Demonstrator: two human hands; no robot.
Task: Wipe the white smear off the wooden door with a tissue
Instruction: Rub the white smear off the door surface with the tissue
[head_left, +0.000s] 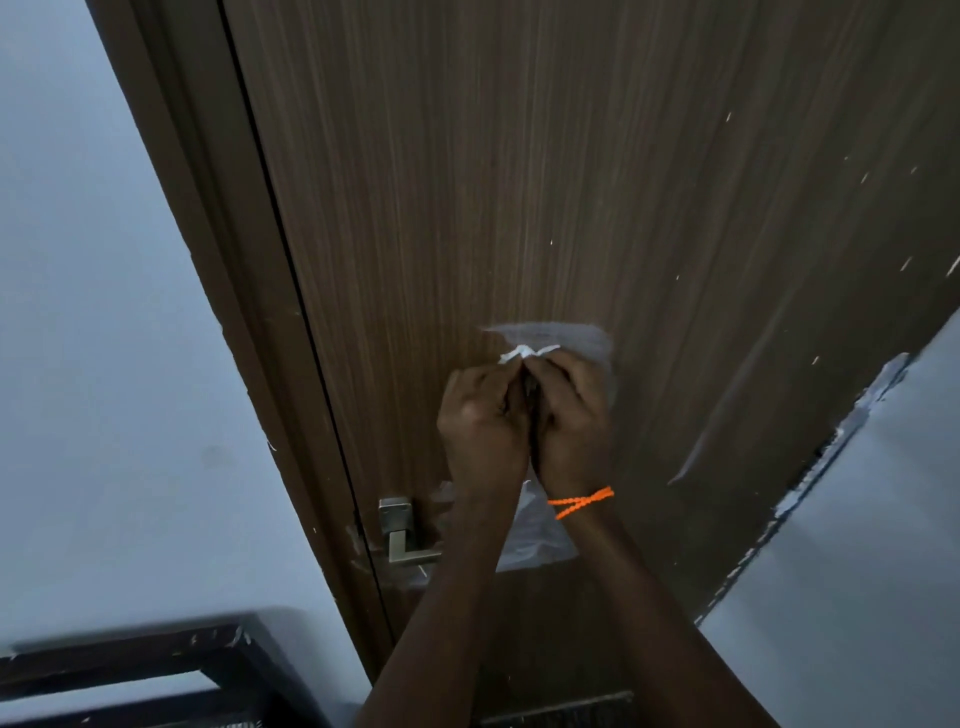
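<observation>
Both hands are raised side by side against the door, knuckles toward the camera and thumbs edge to edge. The left hand and the right hand each have their fingers curled in, and together they pinch the tissue, of which only a small crumpled white strip shows, poking out just above the fingertips where the two hands meet. The rest of the tissue is hidden inside the grip. The tissue lies against the door's surface at the lower edge of the smear, a pale, hazy patch that spreads up from the tissue, to both sides of it, and down behind the right hand along its outer side. A second hazy patch shows lower on the door, between and behind the two forearms. An orange cord is tied round the right wrist. Below and to the left of the hands, a metal handle sits near the door's edge, its lever partly hidden behind the left forearm. The door carries scattered white flecks on its right half. A pale wall flanks the dark frame on the left, and another pale wall with a ragged edge stands on the right.
</observation>
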